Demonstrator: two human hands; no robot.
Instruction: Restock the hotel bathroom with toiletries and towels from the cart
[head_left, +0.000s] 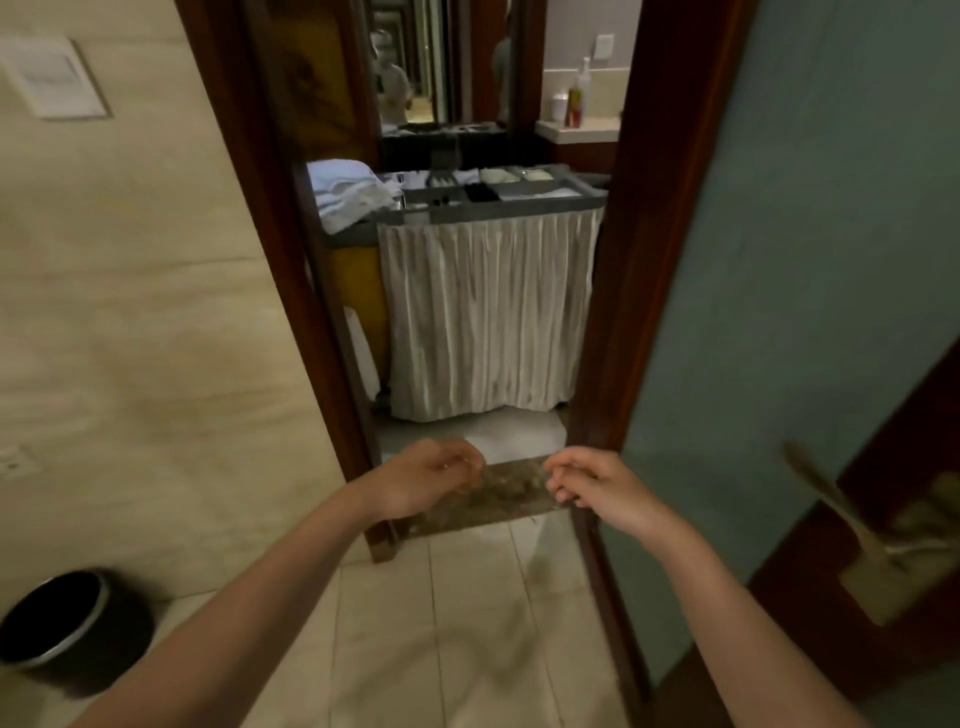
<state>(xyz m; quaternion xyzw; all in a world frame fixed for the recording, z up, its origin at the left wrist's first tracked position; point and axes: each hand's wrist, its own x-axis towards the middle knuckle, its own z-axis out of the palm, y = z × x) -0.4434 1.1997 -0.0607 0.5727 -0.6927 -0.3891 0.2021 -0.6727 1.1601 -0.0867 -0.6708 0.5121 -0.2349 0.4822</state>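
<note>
grip slack and empty in left hand (428, 480) and right hand (597, 488), cart (488, 312) well beyond.

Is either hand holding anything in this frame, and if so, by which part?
Nothing is held, as far as shows: the left hand and right hand hang loosely curled and empty, short of the cart with its towels.

Bin (57, 623): black, round, on the floor low left, against the wall.
Door frame (670, 208): dark reddish wood.
Door (805, 260): frosted greenish glass, standing open at right.
Handle (841, 512): brass lever on the door.
Threshold (498, 493): dark speckled stone strip.
Wall plate (52, 78): white, upper left.
</note>
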